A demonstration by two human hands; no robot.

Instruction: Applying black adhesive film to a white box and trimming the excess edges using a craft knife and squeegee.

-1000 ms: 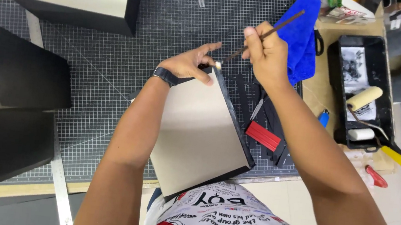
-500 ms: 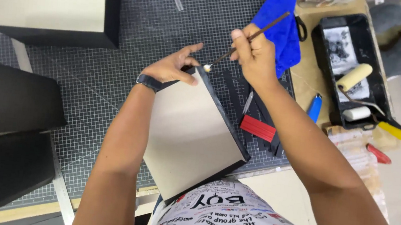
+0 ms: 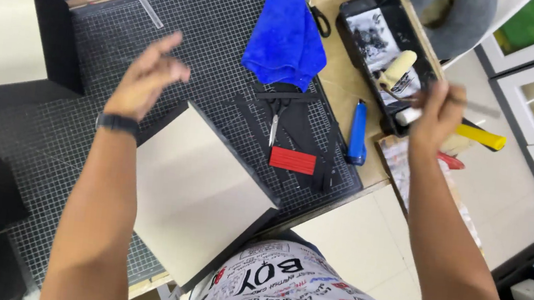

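Observation:
A beige board with black edges [image 3: 200, 192] lies tilted on the dark grid cutting mat [image 3: 225, 40], its near corner against my shirt. My left hand [image 3: 145, 78] hovers above the board's far corner with fingers apart, holding nothing; a dark band sits on its wrist. My right hand [image 3: 439, 112] is off to the right, over the edge of a black paint tray [image 3: 361, 11], closed on a thin brush [image 3: 476, 107] that is blurred.
A blue cloth [image 3: 286, 33], scissors [image 3: 276, 114], a red pad [image 3: 292, 160] and a blue knife [image 3: 357, 133] lie on the mat's right side. A foam roller [image 3: 398, 68] with a yellow handle rests in the tray. Black-sided boxes [image 3: 14, 37] stand at left; framed panels at right.
My left hand has let go of the board and lifted away. My right hand swung the brush from the board's top corner out to the right, by the paint tray.

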